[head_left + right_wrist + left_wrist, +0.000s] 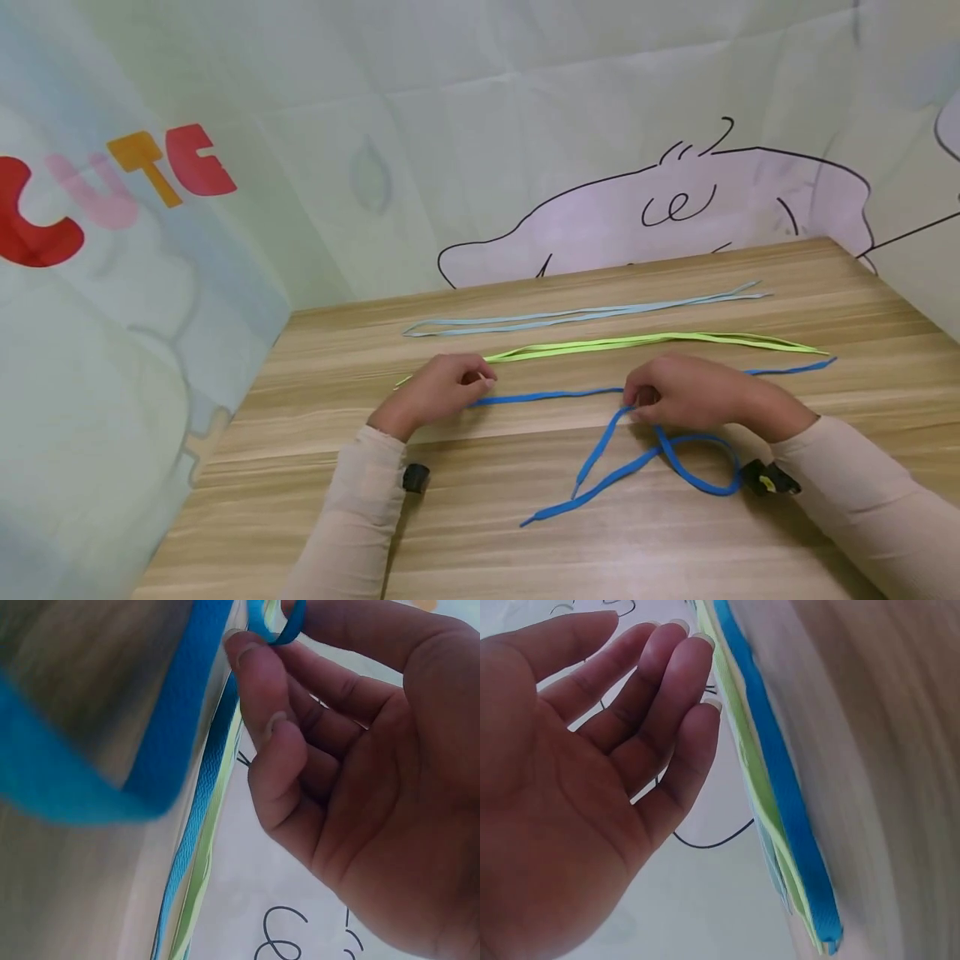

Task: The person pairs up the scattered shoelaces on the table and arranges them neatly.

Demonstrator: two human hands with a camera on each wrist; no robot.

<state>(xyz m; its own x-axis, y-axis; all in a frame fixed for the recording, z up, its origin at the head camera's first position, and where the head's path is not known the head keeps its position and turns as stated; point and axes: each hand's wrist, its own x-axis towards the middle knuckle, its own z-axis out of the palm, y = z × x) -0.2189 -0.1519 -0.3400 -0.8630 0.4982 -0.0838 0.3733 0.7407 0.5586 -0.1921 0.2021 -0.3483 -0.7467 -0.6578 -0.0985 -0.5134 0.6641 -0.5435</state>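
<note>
A flat blue shoelace (540,397) lies across the wooden table, its near part looped and crossed over itself below my right hand. My right hand (686,392) pinches the lace between thumb and fingertips; in the right wrist view a small bend of the blue lace (172,712) shows at the thumb. My left hand (442,387) hovers by the lace's left stretch. Its fingers are loosely bent with nothing between them, and in the left wrist view the blue lace (781,780) passes beside the fingertips, apart from them.
Behind the blue lace, a yellow-green shoelace (600,343) lies folded lengthwise, running partly behind my left hand. Farther back is a pale blue shoelace (630,310), also folded. The wooden table (450,542) meets a printed cloth backdrop (337,167) at its far and left edges.
</note>
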